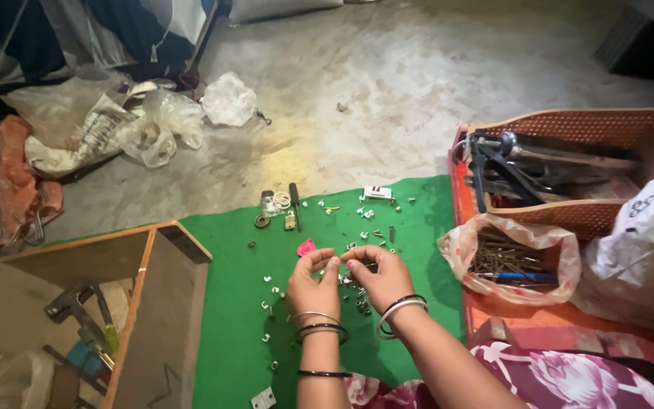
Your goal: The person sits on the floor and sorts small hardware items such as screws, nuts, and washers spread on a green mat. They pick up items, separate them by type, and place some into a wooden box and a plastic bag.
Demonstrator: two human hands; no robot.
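Observation:
My left hand [312, 282] and my right hand [380, 274] meet fingertip to fingertip over a green cloth [225, 333] spread on the floor. Both pinch a very small pale part between them; its shape is too small to make out. Bangles ring both wrists. Scattered on the cloth around the hands lie several small white clips and metal screws [365, 214]. A pink piece [306, 247] lies just beyond my left hand. Farther off are a black-handled screwdriver [294, 200] and a small white block [378, 192].
A wooden box [157, 303] with tools stands at the left. At the right are a clear bag of nails [510, 259], a brown plastic basket [592, 216] of tools and a white bag [645, 250]. Crumpled plastic bags [145, 125] lie on the concrete floor beyond.

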